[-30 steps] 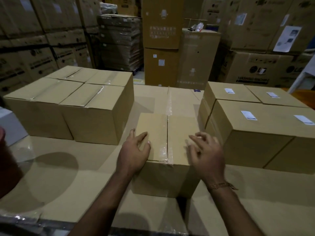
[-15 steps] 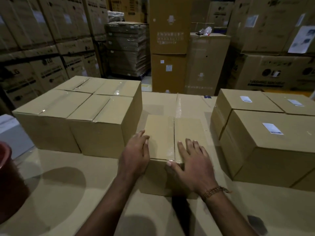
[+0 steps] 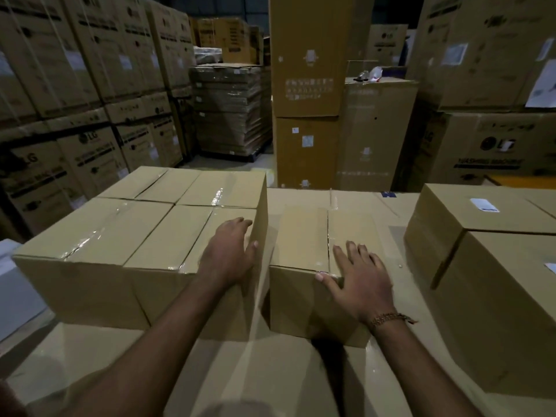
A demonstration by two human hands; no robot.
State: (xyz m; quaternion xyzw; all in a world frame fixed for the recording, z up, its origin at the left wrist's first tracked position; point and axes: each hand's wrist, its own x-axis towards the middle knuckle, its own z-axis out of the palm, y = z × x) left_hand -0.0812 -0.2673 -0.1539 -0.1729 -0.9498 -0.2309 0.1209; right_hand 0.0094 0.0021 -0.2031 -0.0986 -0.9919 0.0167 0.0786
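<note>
**A:** How far along does the person look?

**B:** Well on, by the look of it. The small brown cardboard box [image 3: 304, 236], taped along its top seam, stands on the cardboard-covered counter [image 3: 270, 380]. It sits hard by the right flank of the block of taller brown cardboard boxes [image 3: 144, 230]. Shadow hides whether the two walls touch or leave a sliver.

**A:** And the hands?

**B:** Neither grips anything. The right hand [image 3: 358, 278] lies flat with fingers spread on the box's near right top corner, thumb at the front edge. The left hand [image 3: 228, 254] rests with fingers straight on the near right corner of the taller block.

**A:** So what is left?

**B:** Probably only squaring up. The front faces seem roughly in line, so a last nudge leftward and letting go would likely finish it.

**A:** Room to move?

**B:** Plenty on the right, where a bare strip of counter separates the box from the brown cardboard boxes with white labels [image 3: 481, 212], well apart. Behind the box the counter runs on to its far edge, with stacked warehouse cartons [image 3: 304, 85] beyond. To the left there is none, and the counter's near edge cannot be made out.
</note>
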